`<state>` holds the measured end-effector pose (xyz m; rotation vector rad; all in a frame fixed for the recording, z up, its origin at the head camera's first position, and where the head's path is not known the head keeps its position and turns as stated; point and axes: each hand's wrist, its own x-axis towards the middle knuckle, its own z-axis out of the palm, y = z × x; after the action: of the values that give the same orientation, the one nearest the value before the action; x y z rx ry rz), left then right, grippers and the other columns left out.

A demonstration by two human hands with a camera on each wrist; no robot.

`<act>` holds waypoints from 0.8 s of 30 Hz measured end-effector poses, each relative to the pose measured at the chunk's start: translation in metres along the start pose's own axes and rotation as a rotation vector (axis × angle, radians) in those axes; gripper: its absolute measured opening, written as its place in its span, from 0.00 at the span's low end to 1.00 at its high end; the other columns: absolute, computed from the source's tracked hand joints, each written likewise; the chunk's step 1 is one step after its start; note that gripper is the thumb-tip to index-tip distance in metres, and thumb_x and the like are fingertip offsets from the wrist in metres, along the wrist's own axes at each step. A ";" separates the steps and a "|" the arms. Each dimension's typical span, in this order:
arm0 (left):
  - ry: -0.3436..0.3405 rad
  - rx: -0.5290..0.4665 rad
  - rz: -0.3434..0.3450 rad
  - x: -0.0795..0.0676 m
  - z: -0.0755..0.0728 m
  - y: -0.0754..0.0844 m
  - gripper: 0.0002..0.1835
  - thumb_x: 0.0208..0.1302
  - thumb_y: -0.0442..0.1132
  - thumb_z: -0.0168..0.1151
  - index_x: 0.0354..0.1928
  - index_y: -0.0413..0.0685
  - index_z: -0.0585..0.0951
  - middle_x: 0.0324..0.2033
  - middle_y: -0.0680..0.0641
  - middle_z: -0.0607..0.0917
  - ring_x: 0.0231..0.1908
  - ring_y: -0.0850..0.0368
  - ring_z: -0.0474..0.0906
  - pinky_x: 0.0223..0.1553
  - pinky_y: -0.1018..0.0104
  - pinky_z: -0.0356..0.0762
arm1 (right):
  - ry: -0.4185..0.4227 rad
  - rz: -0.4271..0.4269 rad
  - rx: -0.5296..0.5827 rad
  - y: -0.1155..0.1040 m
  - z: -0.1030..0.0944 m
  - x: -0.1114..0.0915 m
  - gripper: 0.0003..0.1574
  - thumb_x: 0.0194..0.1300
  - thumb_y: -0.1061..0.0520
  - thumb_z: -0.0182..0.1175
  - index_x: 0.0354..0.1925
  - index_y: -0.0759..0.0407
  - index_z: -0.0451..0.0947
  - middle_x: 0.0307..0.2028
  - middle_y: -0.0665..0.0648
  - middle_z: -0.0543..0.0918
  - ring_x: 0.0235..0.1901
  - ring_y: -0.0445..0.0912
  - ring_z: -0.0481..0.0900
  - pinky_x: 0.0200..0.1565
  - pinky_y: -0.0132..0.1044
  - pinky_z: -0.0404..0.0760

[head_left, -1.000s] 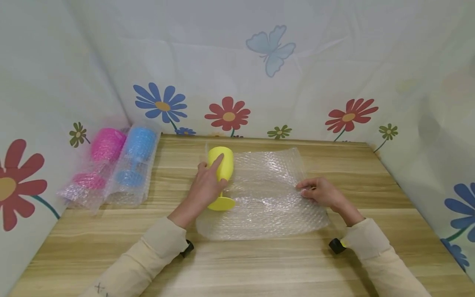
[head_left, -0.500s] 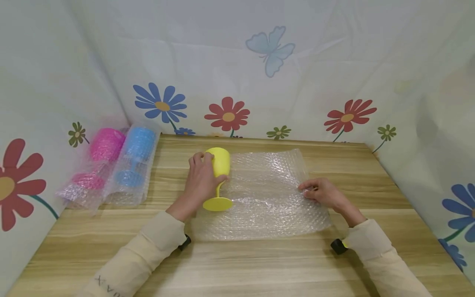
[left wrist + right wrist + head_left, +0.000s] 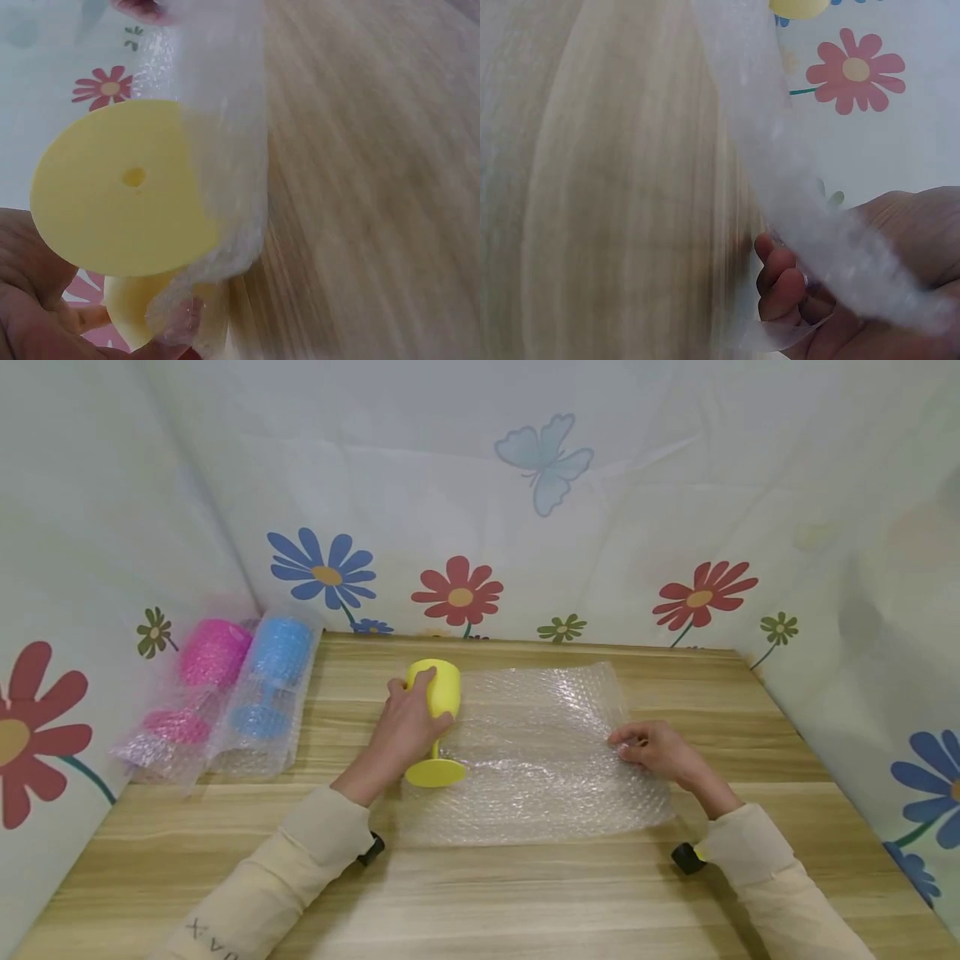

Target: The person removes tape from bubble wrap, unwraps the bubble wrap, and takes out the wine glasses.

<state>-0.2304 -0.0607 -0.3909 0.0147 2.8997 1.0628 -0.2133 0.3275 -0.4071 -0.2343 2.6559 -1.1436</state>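
Note:
A yellow plastic goblet (image 3: 447, 691) lies on the left end of a sheet of clear bubble wrap (image 3: 540, 797), its round foot toward me. My left hand (image 3: 405, 727) grips the goblet's bowl, thumb on the near right side. In the left wrist view the foot (image 3: 112, 202) faces the camera, and the wrap (image 3: 229, 120) stands up along it, its lower edge over my thumb tip. My right hand (image 3: 660, 753) pinches the right edge of the sheet. The right wrist view shows that edge (image 3: 772, 165) raised past the curled fingers (image 3: 784, 292).
At the back left, a pink goblet (image 3: 217, 652) and a blue goblet (image 3: 281, 647) lie side by side, each rolled in bubble wrap. A wood-grain table (image 3: 480, 902) carries everything. Flower-printed cloth (image 3: 630, 527) walls in its back and sides.
The goblet has shifted a little to the left. My left index finger, earlier stretched over the bowl, has drawn back to its left side. My right hand has edged slightly right with the wrap.

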 end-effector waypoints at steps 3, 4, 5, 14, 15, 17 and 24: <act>-0.006 -0.019 -0.031 0.001 0.001 -0.004 0.45 0.68 0.50 0.67 0.80 0.52 0.53 0.63 0.31 0.61 0.48 0.39 0.74 0.46 0.48 0.78 | 0.010 -0.032 -0.035 0.000 0.000 0.001 0.12 0.69 0.71 0.61 0.49 0.74 0.82 0.30 0.57 0.77 0.26 0.44 0.72 0.26 0.32 0.73; -0.007 -0.024 -0.039 0.002 0.002 -0.005 0.46 0.68 0.51 0.68 0.79 0.52 0.52 0.62 0.31 0.61 0.48 0.39 0.74 0.46 0.49 0.78 | 0.012 -0.038 -0.042 0.001 -0.001 0.001 0.12 0.68 0.71 0.61 0.49 0.74 0.82 0.29 0.57 0.77 0.26 0.44 0.72 0.26 0.32 0.73; -0.007 -0.031 -0.047 0.002 0.003 -0.006 0.47 0.68 0.53 0.68 0.79 0.52 0.51 0.61 0.31 0.61 0.48 0.39 0.74 0.45 0.50 0.78 | 0.016 -0.036 -0.047 0.001 -0.001 0.002 0.11 0.68 0.72 0.61 0.49 0.74 0.82 0.28 0.57 0.77 0.26 0.44 0.72 0.26 0.32 0.73; -0.033 -0.083 -0.088 0.007 0.002 -0.005 0.53 0.67 0.54 0.70 0.79 0.50 0.45 0.58 0.31 0.63 0.47 0.38 0.75 0.44 0.52 0.79 | 0.029 -0.017 -0.084 0.004 -0.002 0.000 0.09 0.66 0.72 0.64 0.45 0.74 0.82 0.25 0.54 0.76 0.24 0.43 0.73 0.25 0.32 0.73; -0.041 -0.084 -0.091 0.008 0.001 -0.005 0.53 0.68 0.53 0.70 0.79 0.48 0.43 0.57 0.31 0.63 0.47 0.38 0.75 0.44 0.51 0.79 | 0.030 -0.014 -0.090 0.003 -0.002 0.000 0.08 0.66 0.72 0.64 0.44 0.74 0.82 0.25 0.54 0.76 0.24 0.43 0.73 0.25 0.32 0.73; -0.058 -0.087 -0.100 0.009 0.000 -0.005 0.54 0.68 0.51 0.68 0.79 0.47 0.40 0.55 0.31 0.63 0.46 0.37 0.75 0.45 0.49 0.79 | 0.031 -0.002 -0.101 0.003 -0.002 0.000 0.08 0.65 0.72 0.65 0.43 0.73 0.82 0.25 0.54 0.76 0.24 0.43 0.73 0.25 0.33 0.73; -0.107 -0.101 -0.160 0.013 -0.001 -0.001 0.53 0.67 0.49 0.62 0.78 0.47 0.36 0.54 0.32 0.64 0.46 0.37 0.74 0.48 0.46 0.77 | 0.042 -0.006 -0.189 0.000 -0.003 0.001 0.07 0.64 0.70 0.66 0.41 0.70 0.83 0.27 0.55 0.78 0.27 0.45 0.73 0.28 0.37 0.74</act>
<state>-0.2430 -0.0618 -0.3913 -0.1566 2.6972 1.1415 -0.2154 0.3293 -0.4057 -0.2547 2.8043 -0.9083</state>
